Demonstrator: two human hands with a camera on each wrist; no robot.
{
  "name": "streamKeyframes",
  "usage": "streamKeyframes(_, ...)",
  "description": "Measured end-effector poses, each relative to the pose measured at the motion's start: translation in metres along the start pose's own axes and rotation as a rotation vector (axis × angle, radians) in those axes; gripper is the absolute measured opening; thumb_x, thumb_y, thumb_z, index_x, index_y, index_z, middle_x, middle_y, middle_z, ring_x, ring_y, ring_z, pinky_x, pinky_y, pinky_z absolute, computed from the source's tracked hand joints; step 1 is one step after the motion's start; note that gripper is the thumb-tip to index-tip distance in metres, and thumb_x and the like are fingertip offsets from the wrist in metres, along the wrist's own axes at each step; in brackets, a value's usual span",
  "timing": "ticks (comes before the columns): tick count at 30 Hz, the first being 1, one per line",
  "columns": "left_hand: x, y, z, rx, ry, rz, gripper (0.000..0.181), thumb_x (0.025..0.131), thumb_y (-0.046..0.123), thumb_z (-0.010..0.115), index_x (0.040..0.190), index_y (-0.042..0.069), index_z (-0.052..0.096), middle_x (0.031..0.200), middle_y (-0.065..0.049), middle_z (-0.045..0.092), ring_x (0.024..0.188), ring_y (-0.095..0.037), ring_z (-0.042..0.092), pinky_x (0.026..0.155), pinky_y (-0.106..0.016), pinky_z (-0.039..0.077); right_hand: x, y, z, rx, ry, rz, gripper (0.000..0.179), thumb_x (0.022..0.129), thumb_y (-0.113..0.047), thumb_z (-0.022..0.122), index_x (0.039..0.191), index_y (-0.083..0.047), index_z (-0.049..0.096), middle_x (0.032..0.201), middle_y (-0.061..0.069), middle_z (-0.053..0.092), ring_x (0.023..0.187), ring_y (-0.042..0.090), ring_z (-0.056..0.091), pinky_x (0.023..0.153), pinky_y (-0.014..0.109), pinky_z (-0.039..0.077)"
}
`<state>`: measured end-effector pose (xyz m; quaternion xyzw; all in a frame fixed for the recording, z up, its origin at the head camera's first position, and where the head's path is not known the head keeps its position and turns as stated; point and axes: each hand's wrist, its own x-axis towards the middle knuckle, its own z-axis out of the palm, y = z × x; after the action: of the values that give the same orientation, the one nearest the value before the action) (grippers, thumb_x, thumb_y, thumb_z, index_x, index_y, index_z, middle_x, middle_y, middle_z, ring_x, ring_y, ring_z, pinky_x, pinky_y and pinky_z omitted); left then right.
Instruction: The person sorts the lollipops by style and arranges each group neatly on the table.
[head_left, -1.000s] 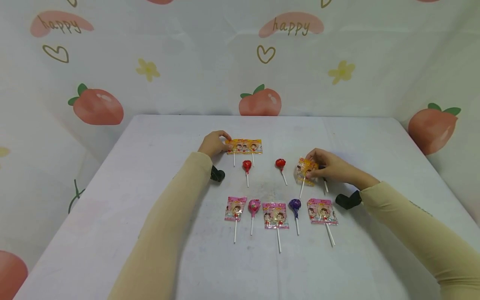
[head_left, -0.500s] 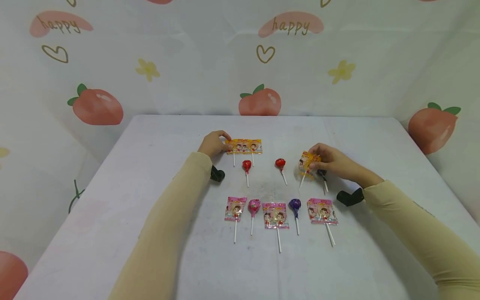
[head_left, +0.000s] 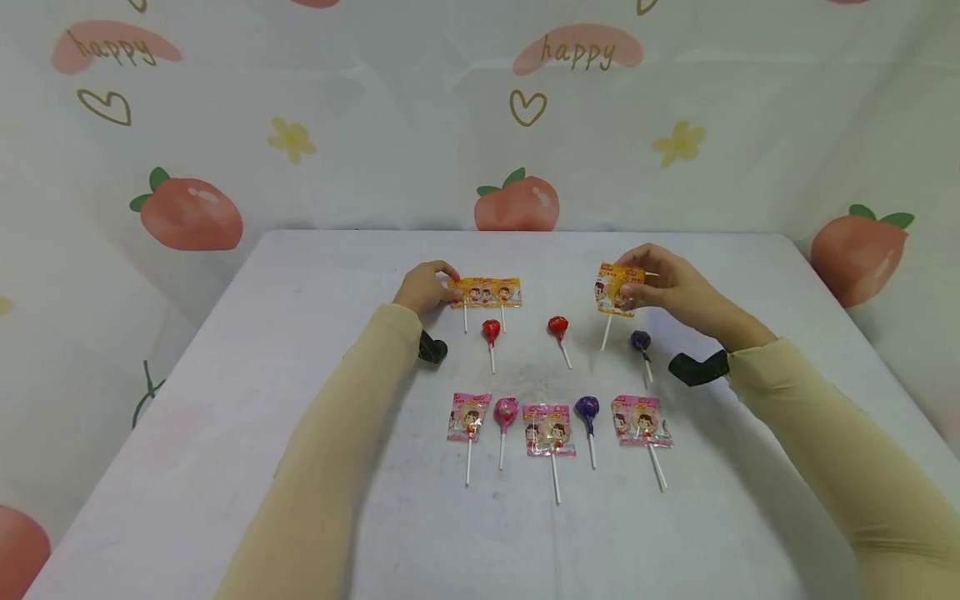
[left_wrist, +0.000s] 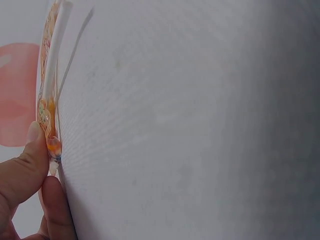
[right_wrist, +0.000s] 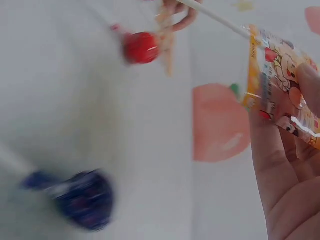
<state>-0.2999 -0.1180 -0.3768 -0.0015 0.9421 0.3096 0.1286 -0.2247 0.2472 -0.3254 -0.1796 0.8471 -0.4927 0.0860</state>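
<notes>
Near two red lollipops (head_left: 491,331), left hand (head_left: 423,287) pinching one of two orange packets (head_left: 487,292), right hand (head_left: 675,287) a third (head_left: 611,292).

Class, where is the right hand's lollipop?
In the head view, the orange-wrapped lollipop is right of centre, in the right hand, higher in frame than the dark-blue lollipop.

**Orange, Pink, Red and Purple on White**

The flat orange plastic-wrapped lollipops (head_left: 608,290) are showing cartoon faces, as are the flat pink plastic-wrapped lollipops (head_left: 550,430). Round red lollipops (head_left: 557,326) are contrasting with round purple lollipops (head_left: 588,407). The white fabric backdrop (head_left: 405,125) is displaying reddish, green-leaved peaches (head_left: 517,205) and yellow flowers (head_left: 678,145).
</notes>
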Motion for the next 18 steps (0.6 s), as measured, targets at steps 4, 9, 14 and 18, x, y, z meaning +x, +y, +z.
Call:
streamKeyframes(4,-0.002,0.002,-0.001,-0.003,0.001,-0.007,0.035,0.09,0.026,0.069,0.123,0.015,0.061,0.148,-0.012,0.043,0.138,-0.03,0.036,0.115,-0.044,0.027,0.011,-0.014,-0.001,0.017,0.055,-0.027,0.039,0.095,-0.014,0.061,0.129,-0.003,0.046,0.126,0.013,0.054,0.092,0.008,0.063,0.076,0.021,0.056)
streamKeyframes(9,-0.002,0.003,-0.001,-0.004,-0.003,-0.02,0.036,0.091,0.026,0.069,0.124,0.015,0.061,0.149,-0.012,0.042,0.138,-0.03,0.036,0.116,-0.044,0.027,0.027,-0.03,0.001,0.082,0.08,-0.041,0.039,0.095,-0.015,0.061,0.131,-0.009,0.046,0.129,0.012,0.051,0.093,0.011,0.063,0.076,0.021,0.056)
streamKeyframes(14,-0.002,0.003,-0.001,-0.003,-0.002,-0.024,0.036,0.091,0.027,0.068,0.124,0.016,0.06,0.149,-0.013,0.042,0.139,-0.03,0.036,0.115,-0.044,0.027,0.045,-0.042,0.008,0.112,0.105,-0.019,0.042,0.094,-0.016,0.063,0.132,-0.008,0.047,0.13,0.013,0.052,0.095,0.016,0.062,0.077,0.021,0.056)
streamKeyframes(18,-0.001,0.002,-0.001,0.005,0.001,-0.012,0.036,0.091,0.027,0.069,0.124,0.016,0.061,0.148,-0.013,0.043,0.137,-0.03,0.037,0.115,-0.044,0.028,0.06,-0.044,0.02,0.142,0.115,-0.005,0.042,0.093,-0.014,0.065,0.131,-0.007,0.05,0.124,0.014,0.055,0.094,0.018,0.062,0.077,0.022,0.056)
